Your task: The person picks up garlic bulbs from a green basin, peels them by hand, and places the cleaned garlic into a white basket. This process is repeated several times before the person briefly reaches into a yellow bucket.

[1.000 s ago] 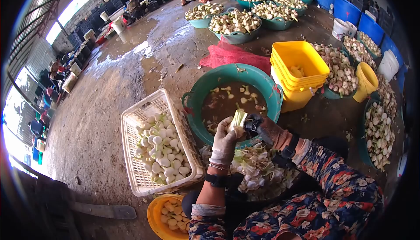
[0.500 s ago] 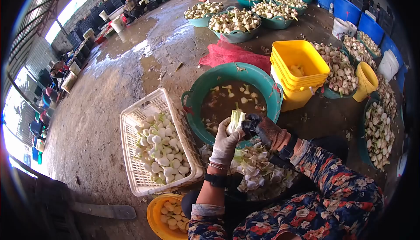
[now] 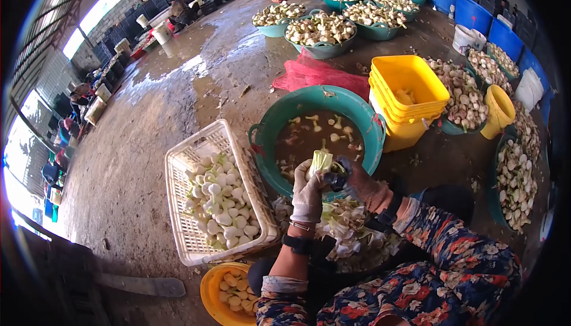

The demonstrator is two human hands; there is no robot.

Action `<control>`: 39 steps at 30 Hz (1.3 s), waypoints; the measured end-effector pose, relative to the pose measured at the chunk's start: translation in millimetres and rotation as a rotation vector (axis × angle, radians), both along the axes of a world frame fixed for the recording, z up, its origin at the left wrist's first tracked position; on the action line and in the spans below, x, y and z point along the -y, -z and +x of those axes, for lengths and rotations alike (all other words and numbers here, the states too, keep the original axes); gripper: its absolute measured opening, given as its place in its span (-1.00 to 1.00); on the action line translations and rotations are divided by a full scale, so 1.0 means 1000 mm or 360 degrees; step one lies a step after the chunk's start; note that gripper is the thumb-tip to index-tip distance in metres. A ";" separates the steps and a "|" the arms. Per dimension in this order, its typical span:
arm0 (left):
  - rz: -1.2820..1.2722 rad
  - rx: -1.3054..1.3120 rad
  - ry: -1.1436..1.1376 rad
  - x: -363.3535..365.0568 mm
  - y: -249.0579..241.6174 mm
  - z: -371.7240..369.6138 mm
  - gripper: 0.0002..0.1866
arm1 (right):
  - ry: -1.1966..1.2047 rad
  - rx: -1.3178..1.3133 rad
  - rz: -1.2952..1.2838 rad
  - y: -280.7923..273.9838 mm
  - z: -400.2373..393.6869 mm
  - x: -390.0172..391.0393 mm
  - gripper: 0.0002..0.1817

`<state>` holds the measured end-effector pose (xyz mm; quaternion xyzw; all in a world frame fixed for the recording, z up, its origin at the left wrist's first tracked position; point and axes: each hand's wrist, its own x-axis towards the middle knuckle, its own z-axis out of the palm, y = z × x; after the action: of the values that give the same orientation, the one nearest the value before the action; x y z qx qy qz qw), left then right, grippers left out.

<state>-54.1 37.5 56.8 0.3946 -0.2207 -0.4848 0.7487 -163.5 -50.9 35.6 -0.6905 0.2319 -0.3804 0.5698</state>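
Note:
My left hand [image 3: 307, 194], in a pale glove, is closed around a head of fresh garlic [image 3: 322, 163], with its pale green, layered stem pointing up. My right hand [image 3: 360, 184], in a dark, soiled glove, is curled against the garlic's right side; anything inside its fingers is hidden. Both hands are over the near rim of a green tub [image 3: 275, 103] of murky water with several garlic pieces floating in it. Below my hands lies a heap of garlic peelings [image 3: 357, 231]. To the left, a white plastic crate [image 3: 178, 207] holds many peeled garlic bulbs [image 3: 223, 201].
A yellow bucket [image 3: 208, 290] with bulbs stands by my left knee. Stacked yellow buckets [image 3: 410, 109] and red netting [image 3: 318, 76] lie beyond the tub. Basins of garlic [image 3: 321, 49] fill the back and right. People sit working far left. The floor [image 3: 143, 147] is wet.
My right hand has shifted slightly left and down against the garlic, its fingers now lower on it. The garlic has tilted a little in my left hand. The view has moved slightly.

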 end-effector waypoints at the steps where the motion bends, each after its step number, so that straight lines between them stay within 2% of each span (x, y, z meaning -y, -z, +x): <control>1: 0.0037 0.0061 -0.0030 0.000 -0.003 -0.002 -0.68 | 0.0007 -0.0002 0.0000 -0.002 -0.002 -0.001 -0.75; 3: 0.0023 0.0134 -0.0006 -0.001 0.002 -0.002 -0.68 | -0.0008 -0.0270 0.0533 -0.015 -0.006 -0.004 -0.72; 5: 0.0008 0.0211 0.0009 -0.001 0.008 0.002 -0.68 | -0.0026 -0.0271 0.0578 -0.019 -0.005 -0.004 -0.71; 7: -0.0081 -0.0018 0.0095 -0.002 0.011 0.005 -0.68 | -0.0050 -0.0277 0.0625 -0.024 -0.003 -0.008 -0.70; 8: -0.0081 -0.0020 0.0094 -0.002 0.011 0.006 -0.68 | -0.0066 -0.0074 0.0887 -0.028 -0.002 -0.010 -0.74; 9: -0.0104 -0.0226 0.0102 -0.003 0.008 0.006 -0.67 | -0.0078 0.0129 0.1147 -0.029 -0.003 -0.011 -0.77; 11: -0.0190 -0.0592 0.0115 -0.006 -0.001 0.006 -0.66 | -0.0107 0.0148 0.1206 -0.028 -0.010 -0.005 -0.79; 12: -0.0191 -0.0587 0.0117 -0.007 -0.003 0.006 -0.66 | -0.0140 0.0178 0.1260 -0.028 -0.012 -0.002 -0.81; 14: -0.0140 -0.0204 0.0024 -0.007 -0.005 0.008 -0.67 | -0.0191 0.0189 0.1230 -0.027 -0.012 -0.005 -0.84; 16: 0.0051 0.0376 -0.0129 -0.005 0.005 0.009 -0.66 | -0.0276 -0.0256 0.0578 -0.027 -0.011 0.000 -0.69; 18: 0.0054 0.0229 -0.0113 0.001 0.009 0.004 -0.65 | 0.0113 -0.0185 -0.0200 -0.010 -0.004 -0.006 -0.66; 20: 0.0049 0.0461 -0.0221 -0.001 0.010 0.000 -0.61 | 0.0173 -0.0212 0.0270 0.011 0.004 -0.004 -0.69; 21: 0.0077 0.0607 -0.0315 -0.002 0.004 -0.004 -0.61 | 0.0320 -0.0284 0.0161 0.003 0.007 -0.009 -0.73; 22: 0.0042 0.0565 -0.0342 -0.001 0.001 -0.006 -0.62 | 0.0466 -0.0361 0.0071 -0.004 0.009 -0.018 -0.76; 24: 0.0071 0.0616 -0.0383 -0.004 -0.008 -0.011 -0.63 | 0.0529 -0.0237 0.0131 0.041 0.018 -0.012 -0.76; 26: 0.0067 0.0509 -0.0323 -0.003 -0.002 -0.009 -0.63 | 0.0582 -0.0132 0.0220 0.045 0.019 -0.012 -0.77; 28: 0.0077 0.0401 -0.0261 -0.005 0.000 -0.007 -0.63 | 0.0400 -0.0067 0.0620 0.012 0.015 -0.024 -0.74; 29: 0.0090 0.0347 -0.0192 -0.007 -0.001 -0.003 -0.63 | 0.0408 -0.0056 0.0623 0.014 0.016 -0.024 -0.74; 31: 0.0103 0.0295 -0.0114 -0.011 -0.006 0.003 -0.63 | 0.0075 0.0453 0.1221 0.023 0.016 -0.021 -0.73; 32: 0.0081 0.0153 -0.0022 -0.012 -0.011 0.006 -0.63 | 0.0081 0.0459 0.1217 0.028 0.016 -0.018 -0.73; 34: 0.0045 -0.0135 0.0156 -0.017 -0.023 0.011 -0.62 | -0.0290 0.0651 0.1507 0.020 0.013 -0.019 -0.75; 35: 0.0049 -0.0170 0.0245 -0.020 -0.029 0.014 -0.57 | -0.0289 0.0654 0.1505 0.017 0.003 -0.019 -0.75; 36: 0.0048 -0.0165 0.0247 -0.019 -0.026 0.015 -0.57 | -0.0370 0.0480 0.1291 -0.020 -0.013 -0.027 -0.75; 37: 0.0203 0.0213 0.0129 -0.017 -0.018 0.017 -0.54 | -0.0447 0.0310 0.1075 -0.040 -0.022 -0.032 -0.75; 38: 0.0349 0.0597 0.0013 -0.016 -0.012 0.018 -0.50 | -0.0445 0.0326 0.1066 -0.026 -0.021 -0.026 -0.75; 39: 0.0225 0.0745 -0.0029 -0.016 -0.005 0.012 -0.44 | -0.0231 0.0045 0.0854 -0.001 -0.018 -0.016 -0.76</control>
<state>-41.8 53.8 61.3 0.5497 -0.3502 -0.3876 0.6519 -181.3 -34.9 36.4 -0.5243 0.2663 -0.2732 0.7612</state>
